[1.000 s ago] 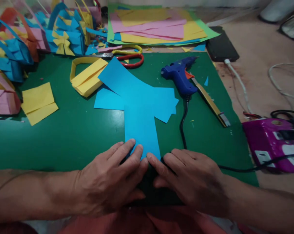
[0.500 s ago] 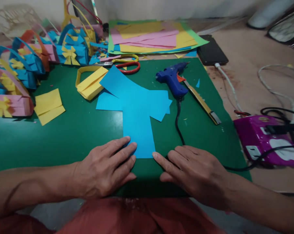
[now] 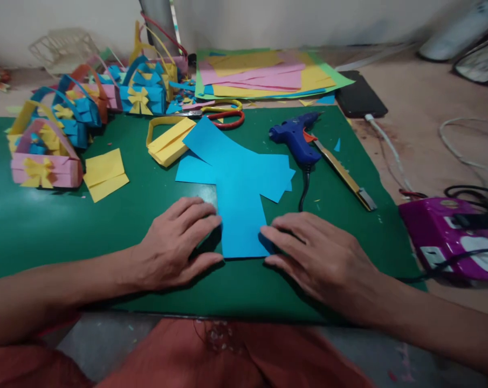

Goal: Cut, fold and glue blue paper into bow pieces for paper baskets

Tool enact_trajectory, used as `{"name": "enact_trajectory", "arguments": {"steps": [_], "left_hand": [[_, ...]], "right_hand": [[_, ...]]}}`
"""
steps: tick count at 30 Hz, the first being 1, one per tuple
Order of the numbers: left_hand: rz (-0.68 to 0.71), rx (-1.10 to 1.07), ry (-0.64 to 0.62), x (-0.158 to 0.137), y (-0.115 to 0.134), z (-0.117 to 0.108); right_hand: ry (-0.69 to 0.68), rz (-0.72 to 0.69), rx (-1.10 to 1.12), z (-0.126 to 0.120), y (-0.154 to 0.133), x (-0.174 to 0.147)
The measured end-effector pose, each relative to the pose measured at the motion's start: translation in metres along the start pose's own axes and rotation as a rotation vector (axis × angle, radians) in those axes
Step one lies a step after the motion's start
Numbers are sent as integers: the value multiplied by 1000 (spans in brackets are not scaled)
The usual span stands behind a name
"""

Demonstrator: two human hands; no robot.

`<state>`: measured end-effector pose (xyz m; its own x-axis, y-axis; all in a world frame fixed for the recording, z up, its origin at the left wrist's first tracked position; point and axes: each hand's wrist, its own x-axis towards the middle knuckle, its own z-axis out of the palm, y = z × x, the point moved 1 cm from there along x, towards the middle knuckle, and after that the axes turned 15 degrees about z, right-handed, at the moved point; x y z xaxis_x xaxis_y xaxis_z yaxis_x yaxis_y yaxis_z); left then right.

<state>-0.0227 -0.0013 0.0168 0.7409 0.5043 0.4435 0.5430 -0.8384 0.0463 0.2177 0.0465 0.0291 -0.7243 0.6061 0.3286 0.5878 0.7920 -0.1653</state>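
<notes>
Several blue paper sheets [image 3: 244,210] lie overlapped on the green mat, fanned out at the far end and squared at the near end. My left hand [image 3: 183,242] rests at the near left edge of the paper, its fingers and thumb apart, fingertips at the edge. On the opposite side, my right hand [image 3: 312,248] has its index finger and thumb spread at the near right corner. Neither hand is closed around the paper. Beyond the sheets' left end is a folded yellow paper basket [image 3: 173,143] with a handle.
A blue glue gun [image 3: 296,137] and a cutter knife [image 3: 344,175] lie to the right. Scissors [image 3: 225,116] and stacked coloured paper [image 3: 268,75] are at the back. Small paper baskets [image 3: 47,170] crowd the left. A phone [image 3: 361,97] and purple power box [image 3: 449,231] stand right.
My left fingers have slid off the top of the paper to its left edge. My right hand has moved farther up the right edge. The view has shifted left.
</notes>
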Motion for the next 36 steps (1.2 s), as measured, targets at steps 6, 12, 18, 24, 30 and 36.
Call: {"name": "enact_trajectory", "arguments": {"steps": [6,12,18,24,30,36], "left_hand": [[-63,-70,-127,0,-4,8],[-81,-118,-91,0,-6,11],[-8,-62,-82,1,-5,16],[10,-47,-56,0,-3,15],[-105,-154,155,5,-14,9],[-286,-230,218,5,-23,7]], "right_hand": [[-122,175,128,8,0,11],[-110,142,158,13,-5,13],[-38,10,74,18,-8,12],[53,-171,-101,18,-12,7],[137,-309,-241,12,-15,0],[127,-226,-193,7,-10,3]]}}
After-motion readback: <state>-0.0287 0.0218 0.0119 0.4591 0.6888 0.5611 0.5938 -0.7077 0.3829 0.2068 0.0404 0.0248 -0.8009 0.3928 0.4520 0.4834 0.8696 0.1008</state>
